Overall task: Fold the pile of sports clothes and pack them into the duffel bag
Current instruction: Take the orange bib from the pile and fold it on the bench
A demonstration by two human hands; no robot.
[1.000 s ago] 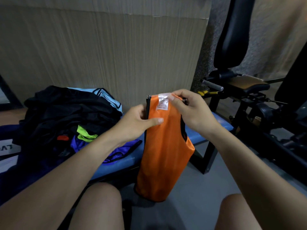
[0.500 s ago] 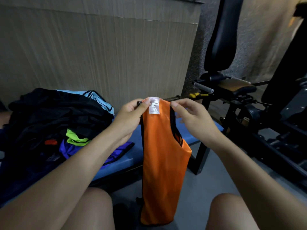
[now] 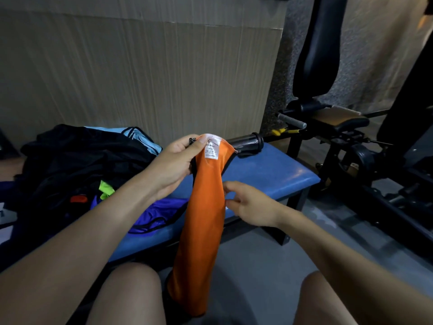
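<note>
**Inspector:** Starting at the left. What is on the bench?

**Assistant:** A loose pile of sports clothes (image 3: 79, 165) lies heaped on the left half of the blue bench (image 3: 269, 170): mostly black cloth, with a pale blue piece at the back, a lime scrap, a small orange-red bit, and a purple garment (image 3: 159, 214) spilling toward the front edge. None of it looks folded.

**Inspector:** And the duffel bag?

**Assistant:** I cannot identify it with any certainty. Dark blue material sits at the far left edge, but whether that is the bag I cannot tell. Nothing is visibly packed.

**Inspector:** The item in hand?

**Assistant:** An orange vest (image 3: 203, 219) hangs lengthwise in front of the bench, between the knees, with its white label (image 3: 211, 147) on top. The left hand (image 3: 171, 167) pinches the top end, thumb pressed by the label, fingers curled behind. The right hand (image 3: 251, 205) is lower, at the vest's right edge, fingers loosely bent at the cloth; whether it has actually closed on the fabric, I cannot tell.

**Inspector:** Your assessment?

**Assistant:** Early stage, in my judgement. One garment is partway gathered, not a finished fold. The pile and all packing remain. Gym equipment (image 3: 339, 127) stands at the right, not involved.
</note>
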